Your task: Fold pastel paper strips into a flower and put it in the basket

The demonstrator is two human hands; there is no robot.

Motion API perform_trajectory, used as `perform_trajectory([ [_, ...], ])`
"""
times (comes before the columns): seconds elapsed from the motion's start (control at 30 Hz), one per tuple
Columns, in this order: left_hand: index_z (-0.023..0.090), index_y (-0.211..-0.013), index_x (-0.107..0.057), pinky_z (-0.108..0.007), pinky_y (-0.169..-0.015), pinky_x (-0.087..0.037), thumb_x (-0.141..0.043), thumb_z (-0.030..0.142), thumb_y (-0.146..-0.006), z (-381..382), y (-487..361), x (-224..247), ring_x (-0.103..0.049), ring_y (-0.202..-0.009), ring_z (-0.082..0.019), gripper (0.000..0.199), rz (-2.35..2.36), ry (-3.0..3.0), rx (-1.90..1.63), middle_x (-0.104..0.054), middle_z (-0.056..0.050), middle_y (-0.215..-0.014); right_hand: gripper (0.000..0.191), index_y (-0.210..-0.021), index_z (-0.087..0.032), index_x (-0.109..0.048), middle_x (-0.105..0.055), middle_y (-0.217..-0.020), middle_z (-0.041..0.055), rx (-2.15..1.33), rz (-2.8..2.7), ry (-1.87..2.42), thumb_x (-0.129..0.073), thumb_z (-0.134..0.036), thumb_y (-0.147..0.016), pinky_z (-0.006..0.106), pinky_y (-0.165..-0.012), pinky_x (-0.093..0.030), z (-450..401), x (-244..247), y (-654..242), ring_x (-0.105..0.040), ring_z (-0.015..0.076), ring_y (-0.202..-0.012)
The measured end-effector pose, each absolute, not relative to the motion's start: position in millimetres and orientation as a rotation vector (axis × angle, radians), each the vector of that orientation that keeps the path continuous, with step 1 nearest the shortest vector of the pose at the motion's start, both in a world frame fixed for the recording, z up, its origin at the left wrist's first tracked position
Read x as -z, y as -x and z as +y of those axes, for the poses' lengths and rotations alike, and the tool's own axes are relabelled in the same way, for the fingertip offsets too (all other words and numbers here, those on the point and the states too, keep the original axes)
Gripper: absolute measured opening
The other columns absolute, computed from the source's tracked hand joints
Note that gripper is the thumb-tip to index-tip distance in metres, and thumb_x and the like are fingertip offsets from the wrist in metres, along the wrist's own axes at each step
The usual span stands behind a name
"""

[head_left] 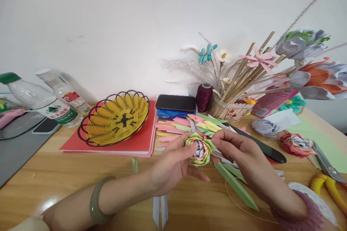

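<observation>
Rosette: round flower of folded green, yellow, pink and white paper (200, 158); held upright above the wooden counter (67, 177), between both hands.
Left hand (169, 162): thumb clamped on the rosette's centre, forefinger behind its rim; lower fingers spread apart.
Right hand (238, 148): thumb and forefinger together, pinching the rosette's green right edge.
Handling, judged: light thumb pressure at the centre, firm enough to stop turning; folds adjusted by the tips alone, spacing kept even, creases uncrushed.
Caution, judged: pale thin cord (230, 196), looped on the counter, best kept slack and clear of the right wrist.
Green-capped clear plastic bottle (32, 94): white-and-green label, red Chinese characters, tilted, not surely legible; mountain emblem.
Second clear bottle (56, 85): red-and-white label, print too small to read.
Blue plastic packet (173, 114): under a black phone (175, 103); white lettering, illegible.
Pink cylindrical container (273, 99): barcode showing; no brand legible.
</observation>
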State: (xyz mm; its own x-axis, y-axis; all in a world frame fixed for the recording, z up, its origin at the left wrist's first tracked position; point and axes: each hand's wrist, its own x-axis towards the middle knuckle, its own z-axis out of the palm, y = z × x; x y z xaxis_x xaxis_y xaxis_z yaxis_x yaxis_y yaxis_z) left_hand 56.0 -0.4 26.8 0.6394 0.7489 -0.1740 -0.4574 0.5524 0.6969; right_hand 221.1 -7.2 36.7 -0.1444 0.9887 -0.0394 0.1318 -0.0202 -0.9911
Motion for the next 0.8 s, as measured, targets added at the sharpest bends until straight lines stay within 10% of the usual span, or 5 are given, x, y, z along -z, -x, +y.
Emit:
perform_trajectory([
  [0.23,0.014,-0.101,-0.053,-0.025,-0.065,-0.05,-0.049,0.026,-0.081,0,-56,-29,-0.063,-0.083,-0.018,0.023,0.478,-0.654,-0.756,-0.062,-0.008,-0.091,0.019,-0.072,-0.017,-0.056,-0.053,-0.059,-0.0019,-1.517,-1.314,1.085,-0.054,-0.034,-0.08,0.022,-0.052,-0.042,-8,-34,-223,-0.049,0.0093,-0.054],
  [0.57,0.017,-0.104,-0.049,-0.029,-0.078,-0.047,-0.048,0.017,-0.082,-2,-58,-32,-0.058,-0.085,-0.012,0.022,0.498,-0.6,-0.855,-0.059,-0.005,-0.098,0.016,-0.087,-0.021,-0.054,-0.059,-0.074,0.0022,0.034,-1.855,1.091,-0.06,-0.012,-0.074,0.028,-0.061,-0.045,-18,-29,-219,-0.055,0.0147,-0.068],
  [0.8,0.02,-0.103,-0.046,-0.031,-0.082,-0.044,-0.054,0.018,-0.079,-6,-59,-26,-0.054,-0.09,-0.013,0.025,0.5,-0.701,-0.879,-0.055,-0.004,-0.102,0.018,-0.089,-0.019,-0.057,-0.062,-0.074,0.0039,0.3,-1.924,1.076,-0.063,-0.014,-0.073,0.031,-0.062,-0.047,-18,-25,-218,-0.057,0.0157,-0.065],
])
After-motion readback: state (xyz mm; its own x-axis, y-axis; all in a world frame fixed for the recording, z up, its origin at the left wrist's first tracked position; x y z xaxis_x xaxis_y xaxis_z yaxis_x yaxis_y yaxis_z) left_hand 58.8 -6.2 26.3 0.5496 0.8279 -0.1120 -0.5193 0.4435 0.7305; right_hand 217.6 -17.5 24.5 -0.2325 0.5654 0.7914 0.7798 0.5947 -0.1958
